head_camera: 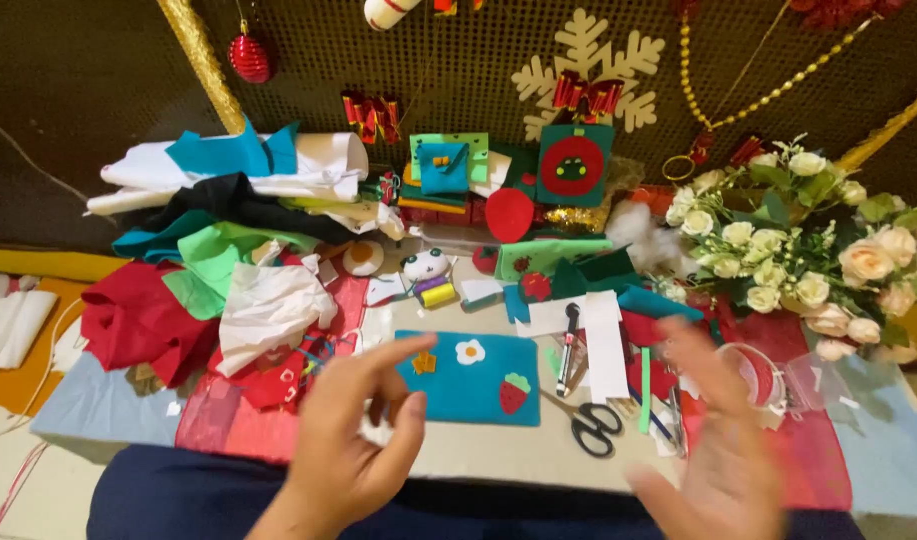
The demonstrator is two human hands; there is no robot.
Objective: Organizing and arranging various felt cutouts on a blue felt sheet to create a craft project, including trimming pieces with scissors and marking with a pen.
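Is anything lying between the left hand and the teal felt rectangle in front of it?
Nothing visible does. The left hand hovers open at the near left corner of the teal felt rectangle; the scissors lie off to its right, near the blurred right hand.

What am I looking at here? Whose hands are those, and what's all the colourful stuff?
There is one picture, from a camera worn on a person's head, looking down at a craft table. No machine: the left hand and the blurred right hand are that person's own, both open and holding nothing. Between them lies a teal felt piece with a white flower, a strawberry and an orange shape on it. Beside it are black scissors and a marker. Felt scraps pile on the left, cream roses on the right.
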